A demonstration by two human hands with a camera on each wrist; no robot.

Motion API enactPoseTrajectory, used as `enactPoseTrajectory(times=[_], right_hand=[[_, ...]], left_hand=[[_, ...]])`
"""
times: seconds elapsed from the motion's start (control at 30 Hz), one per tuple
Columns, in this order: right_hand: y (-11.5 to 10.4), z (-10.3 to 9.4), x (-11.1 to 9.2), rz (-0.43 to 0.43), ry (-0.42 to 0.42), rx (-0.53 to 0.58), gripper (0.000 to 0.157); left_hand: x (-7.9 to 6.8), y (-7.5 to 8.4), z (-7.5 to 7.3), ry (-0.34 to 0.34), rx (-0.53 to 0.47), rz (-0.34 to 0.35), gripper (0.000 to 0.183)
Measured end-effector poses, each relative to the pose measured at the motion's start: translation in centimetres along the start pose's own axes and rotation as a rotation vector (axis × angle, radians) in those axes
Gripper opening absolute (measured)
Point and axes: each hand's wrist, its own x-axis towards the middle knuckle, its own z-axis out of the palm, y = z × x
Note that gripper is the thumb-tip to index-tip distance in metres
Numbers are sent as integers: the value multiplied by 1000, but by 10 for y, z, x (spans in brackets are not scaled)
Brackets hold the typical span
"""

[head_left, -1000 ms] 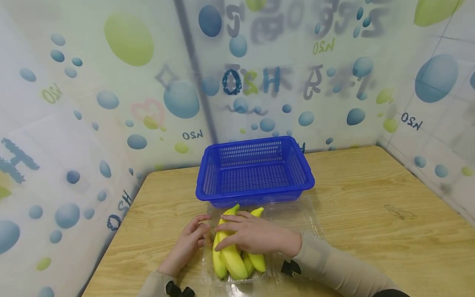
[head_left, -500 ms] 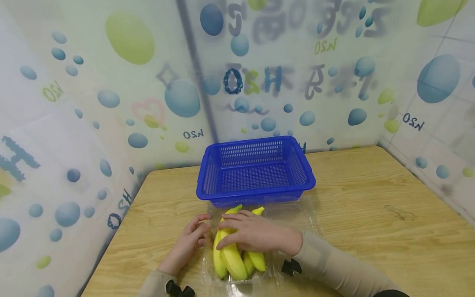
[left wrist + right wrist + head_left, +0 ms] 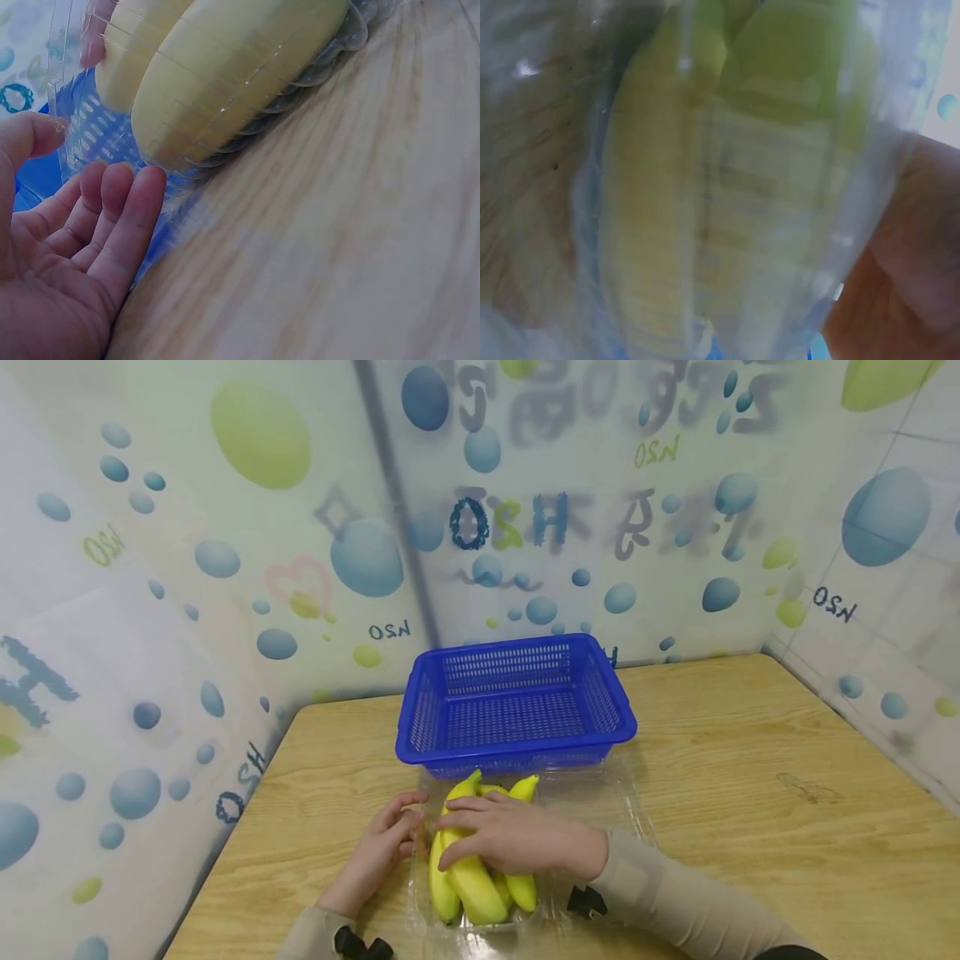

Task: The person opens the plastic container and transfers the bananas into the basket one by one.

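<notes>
Bananas, smooth, curved, in a ridged clear plastic tray — right hand splayed atop, left hand loose-fingered alongside

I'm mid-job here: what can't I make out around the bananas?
- Head view: the right hand covers the middle of the bananas, so I can't count them surely.
- Left wrist view: the top edge cuts off the bananas' upper parts.
- Left wrist view: whether the left hand touches the clear box; its own fingers hide the spot.
- Right wrist view: blur and plastic smear the peel.
</notes>
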Motion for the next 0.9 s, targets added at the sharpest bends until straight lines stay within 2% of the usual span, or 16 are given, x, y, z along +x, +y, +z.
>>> enactPoseTrajectory(times=[0.3, 0.6, 0.9], right_hand=[[3, 2, 0, -29, 65, -77, 50], [9, 0, -1, -47, 108, -103, 48], [10, -6, -2, 7, 67, -71, 46]], left_hand=[[1, -1, -1, -6, -6, 4, 42], [0, -1, 0, -14, -9, 19, 40], [0, -1, 0, -11, -3, 22, 39]])
